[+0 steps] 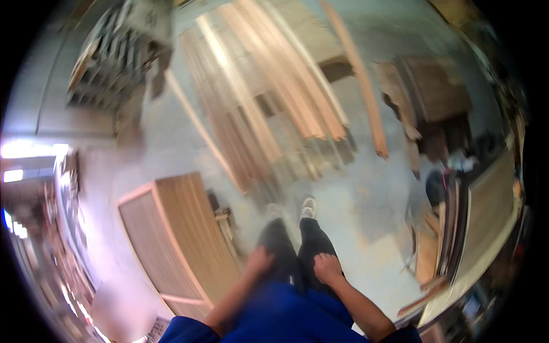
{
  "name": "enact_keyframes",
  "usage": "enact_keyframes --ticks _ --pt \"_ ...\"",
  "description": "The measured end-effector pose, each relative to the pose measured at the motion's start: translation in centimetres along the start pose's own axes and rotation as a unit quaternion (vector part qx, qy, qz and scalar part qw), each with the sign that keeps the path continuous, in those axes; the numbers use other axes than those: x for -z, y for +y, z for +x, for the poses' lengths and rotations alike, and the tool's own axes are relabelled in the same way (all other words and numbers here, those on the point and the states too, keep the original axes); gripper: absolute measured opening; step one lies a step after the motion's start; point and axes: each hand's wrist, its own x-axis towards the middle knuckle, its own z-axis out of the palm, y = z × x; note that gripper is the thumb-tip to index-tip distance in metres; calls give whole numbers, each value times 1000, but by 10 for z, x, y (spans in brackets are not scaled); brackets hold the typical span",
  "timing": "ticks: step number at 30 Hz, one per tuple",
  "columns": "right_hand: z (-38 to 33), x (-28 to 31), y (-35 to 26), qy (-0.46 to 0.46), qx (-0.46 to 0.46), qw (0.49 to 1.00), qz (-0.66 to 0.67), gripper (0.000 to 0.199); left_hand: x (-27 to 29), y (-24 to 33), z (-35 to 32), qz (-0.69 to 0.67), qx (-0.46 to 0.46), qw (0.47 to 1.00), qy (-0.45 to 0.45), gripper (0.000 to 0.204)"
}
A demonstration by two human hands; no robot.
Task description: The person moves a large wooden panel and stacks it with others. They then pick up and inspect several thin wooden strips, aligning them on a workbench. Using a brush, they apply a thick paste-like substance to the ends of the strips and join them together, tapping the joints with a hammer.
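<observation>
My left hand [261, 260] hangs in front of my left thigh, smeared by motion, so its fingers do not show clearly. Over my right thigh is my right hand [327, 267], its fingers curled into a loose fist with nothing visible in it. A wooden cabinet [191, 234] with a framed side panel stands on the floor just left of my left arm. Ahead of my shoes, long wooden boards [274, 68] lie side by side in a raised row, blurred at their near ends.
One narrow board [366, 97] lies apart to the right. Beyond it sits a stack of brown panels [437, 88]. Upright sheets [486, 211] lean together at the right. A slatted grey stack [114, 63] stands at the far left. Scraps lie beside the cabinet.
</observation>
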Motion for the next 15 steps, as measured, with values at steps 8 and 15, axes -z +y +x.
enact_keyframes --ticks 8,15 --pt "87 -76 68 -138 -4 990 -37 10 -59 -21 28 -138 125 980 72 41" --pt "329 -249 105 -186 -5 974 -131 23 -172 -71 185 -228 9 960 164 54"
